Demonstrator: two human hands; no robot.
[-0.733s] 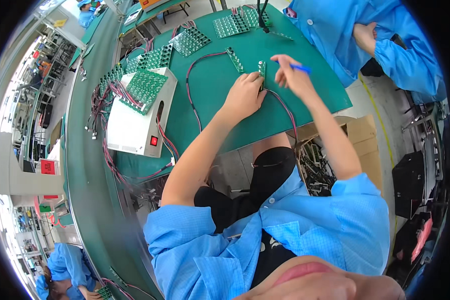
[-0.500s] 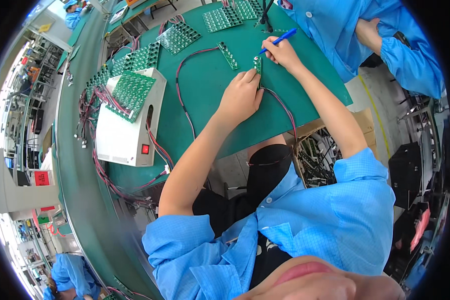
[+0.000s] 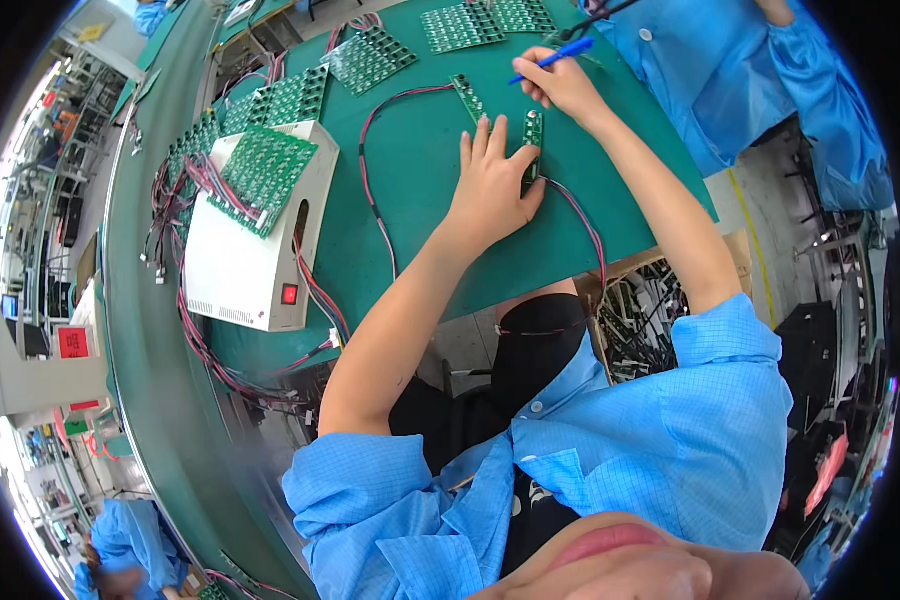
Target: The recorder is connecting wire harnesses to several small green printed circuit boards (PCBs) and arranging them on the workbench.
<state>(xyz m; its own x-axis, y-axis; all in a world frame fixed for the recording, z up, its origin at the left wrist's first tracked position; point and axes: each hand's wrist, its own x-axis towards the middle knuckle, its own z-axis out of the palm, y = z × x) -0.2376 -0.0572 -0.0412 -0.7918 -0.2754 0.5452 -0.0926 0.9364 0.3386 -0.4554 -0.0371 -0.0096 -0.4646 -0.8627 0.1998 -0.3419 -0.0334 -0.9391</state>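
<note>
My right hand (image 3: pixel 562 84), at the far side of the green table, holds a blue pen (image 3: pixel 560 58) between its fingers, the tip pointing left. My left hand (image 3: pixel 492 188) lies over the table with its fingers spread. Its forefinger and thumb touch the edge of a narrow green circuit board (image 3: pixel 534 128), which has red and black wires (image 3: pixel 588 228) running off the table's near edge. The other fingertips reach the near end of a second narrow circuit board (image 3: pixel 465 92), wired by a long looped cable (image 3: pixel 366 165).
Left stands a white box (image 3: pixel 245 270) with a red switch, a green board panel (image 3: pixel 270 170) on top. More board panels (image 3: pixel 370 60) line the far edge. A carton of cables (image 3: pixel 640 320) is below the near edge. A person in blue (image 3: pixel 690 70) is at the far right.
My left hand's fingers have spread and reached leftward toward the second narrow board, loosening from the first one. The right hand with the pen has moved slightly away from the first board.
</note>
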